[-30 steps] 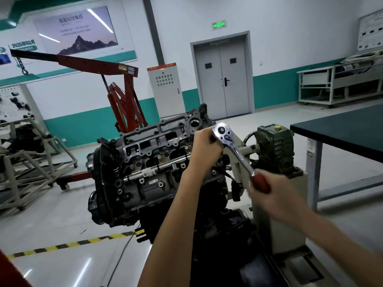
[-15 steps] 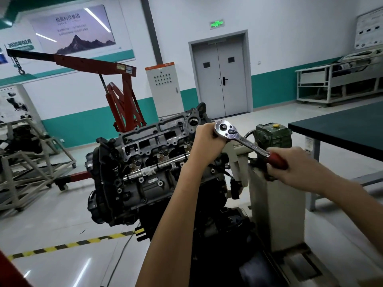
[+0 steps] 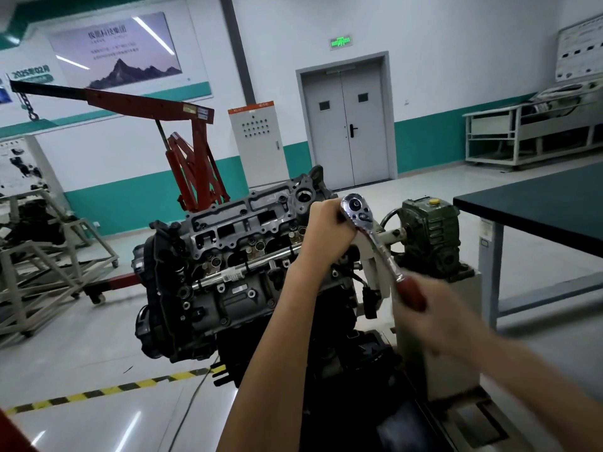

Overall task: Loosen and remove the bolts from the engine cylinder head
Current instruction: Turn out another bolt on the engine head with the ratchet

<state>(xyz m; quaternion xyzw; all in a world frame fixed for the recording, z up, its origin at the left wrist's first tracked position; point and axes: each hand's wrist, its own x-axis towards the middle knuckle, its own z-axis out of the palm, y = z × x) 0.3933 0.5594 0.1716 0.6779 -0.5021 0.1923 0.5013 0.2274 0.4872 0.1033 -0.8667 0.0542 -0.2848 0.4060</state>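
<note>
Engine [image 3: 208, 288] mid-frame, cylinder head [image 3: 248, 223] on top. Left hand [image 3: 326, 230] clenched round the ratchet [image 3: 375, 246] at the head's right end. Right hand [image 3: 437, 311], blurred, apparently grasps the red handle. Bolt hidden.

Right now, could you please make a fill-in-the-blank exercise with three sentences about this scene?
1. The right hand grips the ratchet by its ____ handle.
2. The left hand steadies the ratchet's head at the ____.
3. The sign above the door glows ____.

Missing words: red; engine; green.
</note>
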